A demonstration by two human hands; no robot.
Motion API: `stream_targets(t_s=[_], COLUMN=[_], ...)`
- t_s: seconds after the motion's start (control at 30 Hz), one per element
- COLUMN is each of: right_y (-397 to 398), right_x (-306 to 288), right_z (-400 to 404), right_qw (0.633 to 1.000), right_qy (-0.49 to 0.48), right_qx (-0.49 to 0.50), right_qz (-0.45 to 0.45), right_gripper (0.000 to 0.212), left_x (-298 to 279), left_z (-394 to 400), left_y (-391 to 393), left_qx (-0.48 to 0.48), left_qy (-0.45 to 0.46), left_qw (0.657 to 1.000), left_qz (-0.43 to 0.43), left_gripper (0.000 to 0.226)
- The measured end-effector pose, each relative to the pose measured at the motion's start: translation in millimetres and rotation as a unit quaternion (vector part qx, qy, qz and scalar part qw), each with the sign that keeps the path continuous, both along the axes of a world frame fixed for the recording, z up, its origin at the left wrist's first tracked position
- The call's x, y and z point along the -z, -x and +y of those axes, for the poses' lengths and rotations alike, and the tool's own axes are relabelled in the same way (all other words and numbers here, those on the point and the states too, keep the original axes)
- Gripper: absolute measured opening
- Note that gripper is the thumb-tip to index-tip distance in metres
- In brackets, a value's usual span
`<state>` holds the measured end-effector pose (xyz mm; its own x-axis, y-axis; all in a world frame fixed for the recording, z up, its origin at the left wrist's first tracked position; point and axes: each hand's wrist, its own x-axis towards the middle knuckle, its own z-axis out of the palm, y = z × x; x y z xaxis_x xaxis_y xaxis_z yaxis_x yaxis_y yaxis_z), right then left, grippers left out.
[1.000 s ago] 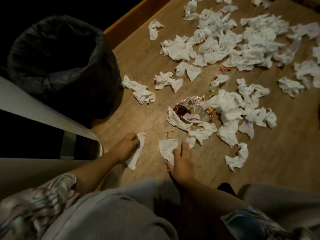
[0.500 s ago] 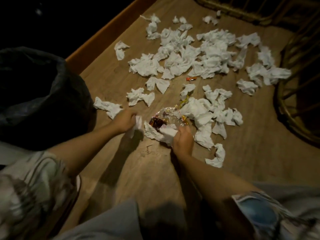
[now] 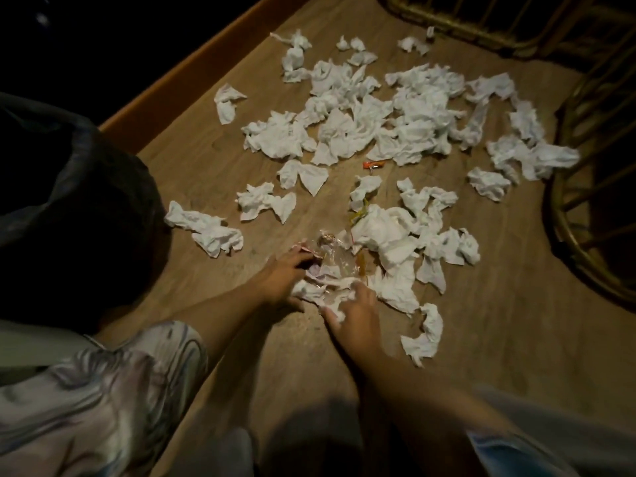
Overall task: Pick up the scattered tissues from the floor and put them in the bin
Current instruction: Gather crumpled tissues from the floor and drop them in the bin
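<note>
Several crumpled white tissues (image 3: 371, 125) lie scattered over the wooden floor (image 3: 499, 304). A bin lined with a black bag (image 3: 75, 208) stands at the left. My left hand (image 3: 285, 277) and my right hand (image 3: 354, 315) close from both sides around a small heap of tissues (image 3: 323, 290) with a clear plastic wrapper (image 3: 337, 256) on top. The fingers of both hands curl around the heap's edges. A loose tissue (image 3: 425, 335) lies just right of my right hand.
A rattan chair frame (image 3: 592, 215) stands at the right and another piece of cane furniture (image 3: 481, 25) at the back. A small orange wrapper (image 3: 373, 164) lies among the tissues. An orange skirting edge (image 3: 192, 74) borders the floor at the left.
Both hands, each holding a tissue, moved forward and came together around the heap with the plastic wrapper. The view shifted forward over the floor.
</note>
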<state>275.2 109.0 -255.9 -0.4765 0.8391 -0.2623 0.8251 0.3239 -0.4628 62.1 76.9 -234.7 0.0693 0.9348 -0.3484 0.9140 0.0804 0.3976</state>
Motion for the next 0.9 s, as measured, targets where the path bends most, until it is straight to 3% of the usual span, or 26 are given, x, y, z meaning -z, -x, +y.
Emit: stream_targets(t_s=[0.1, 0.2, 0.27, 0.33, 0.4, 0.5, 0.63, 0.7, 0.77, 0.83, 0.9], right_y=[-13.6, -15.0, -11.6, -6.0, 1.1, 17.5, 45.9, 63.6, 82.8, 101.8, 121.6], right_x=[9.3, 6.0, -1.5, -5.4, -3.7, -6.5, -20.6, -30.6, -44.3, -66.4, -88.5], right_z=[-22.3, -27.4, -24.2, -18.1, -12.6, -9.0, -5.0, -6.6, -9.7, -12.7, -13.0], right_qw=[1.000, 0.998, 0.994, 0.994, 0.993, 0.982, 0.961, 0.945, 0.933, 0.918, 0.892], right_qy=[0.014, 0.009, 0.043, 0.056, 0.048, 0.036, 0.074, 0.103, 0.107, 0.118, 0.156], right_qx=[-0.007, -0.021, 0.010, 0.036, 0.066, 0.140, 0.194, 0.222, 0.247, 0.270, 0.300], right_qz=[0.022, 0.066, 0.096, 0.086, 0.085, 0.124, 0.181, 0.217, 0.237, 0.264, 0.299], right_gripper=[0.033, 0.010, 0.015, 0.033, 0.047, 0.021, 0.055, 0.066, 0.075, 0.071, 0.057], left_x=[1.8, -0.7, 2.7, 7.7, 9.0, -0.4, -17.6, -23.6, -37.3, -59.4, -85.2], left_z=[-9.4, -36.0, -57.4, -72.7, -80.6, -84.7, -89.3, -89.9, -84.2, -73.5, -64.4], left_y=[2.3, 5.2, 13.2, 22.3, 29.0, 35.8, 40.8, 42.8, 42.8, 47.9, 59.5], left_qx=[-0.020, -0.079, -0.112, -0.123, -0.135, -0.198, -0.287, -0.381, -0.501, -0.581, -0.623], left_qy=[-0.032, -0.032, -0.002, 0.018, 0.025, -0.020, -0.059, -0.032, -0.062, -0.109, -0.139], left_qw=[0.999, 0.996, 0.993, 0.991, 0.990, 0.980, 0.956, 0.924, 0.860, 0.799, 0.760], left_qz=[0.024, 0.007, -0.033, -0.041, -0.028, -0.020, -0.023, -0.028, -0.074, -0.109, -0.119], left_gripper=[0.048, 0.048, 0.052, 0.064, 0.054, 0.027, 0.050, 0.053, 0.062, 0.041, 0.014])
